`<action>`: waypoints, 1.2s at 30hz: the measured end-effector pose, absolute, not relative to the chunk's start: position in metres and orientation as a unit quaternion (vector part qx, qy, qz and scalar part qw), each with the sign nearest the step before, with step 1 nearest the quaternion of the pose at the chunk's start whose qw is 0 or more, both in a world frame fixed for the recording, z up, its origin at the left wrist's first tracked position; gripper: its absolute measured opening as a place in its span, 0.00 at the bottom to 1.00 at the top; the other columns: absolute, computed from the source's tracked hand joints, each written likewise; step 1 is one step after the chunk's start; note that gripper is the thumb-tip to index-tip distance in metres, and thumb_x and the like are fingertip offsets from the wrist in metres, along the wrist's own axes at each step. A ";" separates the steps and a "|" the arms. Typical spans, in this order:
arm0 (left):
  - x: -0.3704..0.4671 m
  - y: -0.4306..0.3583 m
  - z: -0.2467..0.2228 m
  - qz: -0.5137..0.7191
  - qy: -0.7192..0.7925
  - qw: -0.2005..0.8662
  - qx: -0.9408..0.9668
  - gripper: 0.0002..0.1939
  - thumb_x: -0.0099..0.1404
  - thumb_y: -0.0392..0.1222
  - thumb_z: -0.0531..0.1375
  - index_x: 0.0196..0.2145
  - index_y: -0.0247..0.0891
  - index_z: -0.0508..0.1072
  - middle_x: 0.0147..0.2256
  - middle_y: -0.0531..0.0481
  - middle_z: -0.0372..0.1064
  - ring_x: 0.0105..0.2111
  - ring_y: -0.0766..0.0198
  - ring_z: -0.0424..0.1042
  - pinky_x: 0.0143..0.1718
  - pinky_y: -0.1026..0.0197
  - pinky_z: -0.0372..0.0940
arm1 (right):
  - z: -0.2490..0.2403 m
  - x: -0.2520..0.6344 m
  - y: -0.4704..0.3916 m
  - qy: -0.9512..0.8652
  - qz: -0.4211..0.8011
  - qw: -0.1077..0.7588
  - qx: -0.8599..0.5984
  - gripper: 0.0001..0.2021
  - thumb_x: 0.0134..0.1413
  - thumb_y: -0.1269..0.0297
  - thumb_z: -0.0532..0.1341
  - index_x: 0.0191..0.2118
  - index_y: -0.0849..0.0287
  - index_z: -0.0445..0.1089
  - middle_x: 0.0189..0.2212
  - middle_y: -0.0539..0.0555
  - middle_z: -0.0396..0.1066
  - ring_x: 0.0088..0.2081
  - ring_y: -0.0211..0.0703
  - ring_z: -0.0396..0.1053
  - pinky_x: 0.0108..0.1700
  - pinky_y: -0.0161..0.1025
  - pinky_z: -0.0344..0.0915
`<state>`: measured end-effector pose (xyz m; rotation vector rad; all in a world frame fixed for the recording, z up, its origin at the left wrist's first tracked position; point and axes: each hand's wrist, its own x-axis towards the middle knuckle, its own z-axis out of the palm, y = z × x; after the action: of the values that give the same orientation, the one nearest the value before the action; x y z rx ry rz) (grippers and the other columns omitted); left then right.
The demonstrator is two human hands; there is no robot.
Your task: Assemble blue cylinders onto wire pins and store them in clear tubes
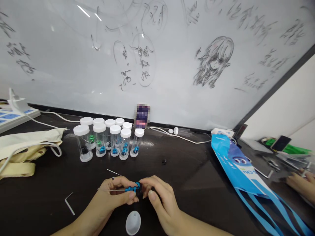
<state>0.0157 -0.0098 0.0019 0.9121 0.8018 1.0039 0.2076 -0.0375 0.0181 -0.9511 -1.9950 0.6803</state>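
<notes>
My left hand [115, 193] pinches a small blue and black part [134, 188] between thumb and fingers, low in the middle of the view. A thin metal rod [112, 190] runs leftward from the part, across the palm. Close on its right side, my right hand [159, 196] has curled fingers near the part's black end; whether they grip it is hard to tell. A white oval lid or cup [133, 223] lies on the dark table just below the hands. Left of them rests an L-shaped hex key [70, 206].
Several white-capped clear tubes [99, 141] stand behind my hands. A small black piece [164, 161] lies beyond my right hand. A blue bag [236, 164] is at the right, cloth [29, 144] at the left. Another person's hand [301, 183] shows at the far right.
</notes>
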 end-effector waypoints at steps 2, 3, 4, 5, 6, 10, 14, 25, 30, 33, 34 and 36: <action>0.016 -0.009 0.001 0.450 0.357 0.709 0.409 0.11 0.44 0.42 0.74 0.26 0.37 0.81 0.21 0.50 0.78 0.23 0.64 0.74 0.28 0.65 0.66 | 0.018 0.207 -0.037 -0.790 0.271 0.402 -0.376 0.17 0.70 0.56 0.47 0.49 0.58 0.69 0.35 0.55 0.70 0.37 0.44 0.68 0.42 0.40 0.64; 0.016 -0.009 0.001 0.451 0.354 0.711 0.407 0.11 0.44 0.42 0.74 0.25 0.37 0.81 0.21 0.50 0.78 0.23 0.65 0.74 0.28 0.66 0.65 | 0.018 0.207 -0.037 -0.791 0.272 0.401 -0.374 0.17 0.70 0.56 0.47 0.49 0.58 0.70 0.35 0.55 0.70 0.37 0.44 0.68 0.42 0.40 0.64; 0.016 -0.009 0.001 0.452 0.352 0.711 0.406 0.11 0.43 0.42 0.74 0.25 0.37 0.81 0.21 0.50 0.78 0.22 0.65 0.74 0.27 0.66 0.65 | 0.018 0.207 -0.037 -0.792 0.272 0.400 -0.373 0.17 0.70 0.57 0.47 0.48 0.58 0.70 0.36 0.55 0.70 0.37 0.44 0.68 0.42 0.40 0.64; 0.016 -0.009 0.001 0.454 0.351 0.712 0.406 0.11 0.43 0.42 0.75 0.25 0.37 0.81 0.21 0.50 0.78 0.22 0.65 0.74 0.27 0.66 0.65 | 0.018 0.207 -0.037 -0.792 0.271 0.401 -0.372 0.17 0.70 0.57 0.47 0.48 0.58 0.70 0.36 0.55 0.70 0.37 0.44 0.68 0.42 0.41 0.64; 0.016 -0.009 0.001 0.455 0.351 0.711 0.405 0.11 0.43 0.42 0.74 0.25 0.37 0.81 0.21 0.50 0.78 0.22 0.65 0.74 0.27 0.66 0.65 | 0.017 0.207 -0.037 -0.792 0.270 0.402 -0.373 0.17 0.70 0.57 0.47 0.48 0.58 0.70 0.36 0.55 0.70 0.37 0.44 0.68 0.42 0.41 0.64; 0.016 -0.010 0.002 0.458 0.350 0.708 0.407 0.10 0.44 0.41 0.74 0.26 0.37 0.81 0.21 0.50 0.77 0.22 0.65 0.73 0.27 0.66 0.65 | 0.016 0.208 -0.037 -0.789 0.269 0.403 -0.377 0.17 0.70 0.57 0.47 0.49 0.58 0.69 0.35 0.55 0.70 0.37 0.44 0.68 0.41 0.41 0.64; 0.015 -0.010 0.002 0.454 0.346 0.711 0.410 0.11 0.44 0.41 0.74 0.26 0.36 0.81 0.20 0.50 0.77 0.22 0.65 0.74 0.27 0.66 0.66 | 0.014 0.208 -0.037 -0.791 0.265 0.409 -0.370 0.17 0.70 0.57 0.47 0.49 0.58 0.69 0.35 0.55 0.70 0.37 0.44 0.69 0.42 0.41 0.64; 0.015 -0.008 0.000 0.454 0.345 0.712 0.410 0.10 0.44 0.41 0.74 0.26 0.37 0.81 0.20 0.50 0.77 0.22 0.67 0.74 0.27 0.68 0.66 | 0.014 0.208 -0.036 -0.788 0.268 0.407 -0.376 0.17 0.70 0.57 0.47 0.49 0.58 0.69 0.35 0.55 0.70 0.37 0.44 0.69 0.42 0.41 0.64; 0.016 -0.011 0.004 0.458 0.352 0.709 0.405 0.11 0.44 0.41 0.74 0.26 0.37 0.81 0.21 0.51 0.77 0.22 0.67 0.73 0.27 0.68 0.66 | 0.012 0.208 -0.037 -0.787 0.267 0.413 -0.373 0.18 0.70 0.56 0.46 0.50 0.57 0.69 0.34 0.55 0.70 0.36 0.44 0.69 0.41 0.41 0.64; 0.016 -0.011 0.004 0.458 0.353 0.707 0.407 0.11 0.44 0.42 0.75 0.25 0.36 0.81 0.21 0.51 0.77 0.22 0.66 0.73 0.27 0.67 0.66 | 0.013 0.208 -0.037 -0.788 0.264 0.413 -0.373 0.18 0.70 0.56 0.47 0.49 0.57 0.69 0.34 0.55 0.70 0.36 0.44 0.68 0.41 0.41 0.63; 0.016 -0.011 0.004 0.458 0.354 0.707 0.406 0.11 0.44 0.42 0.75 0.25 0.36 0.81 0.21 0.51 0.77 0.22 0.66 0.73 0.27 0.67 0.66 | 0.014 0.208 -0.037 -0.790 0.263 0.410 -0.372 0.17 0.70 0.57 0.47 0.49 0.57 0.69 0.34 0.55 0.70 0.36 0.44 0.68 0.41 0.41 0.63; 0.016 -0.010 0.002 0.460 0.355 0.705 0.407 0.11 0.44 0.42 0.74 0.26 0.37 0.81 0.21 0.51 0.77 0.22 0.66 0.73 0.27 0.67 0.66 | 0.015 0.208 -0.037 -0.791 0.263 0.409 -0.371 0.17 0.70 0.57 0.46 0.49 0.57 0.69 0.34 0.55 0.70 0.36 0.44 0.68 0.41 0.41 0.64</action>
<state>0.0158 -0.0103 0.0019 0.9042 0.7896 1.0217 0.2078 -0.0371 0.0153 -0.9357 -1.9927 0.6627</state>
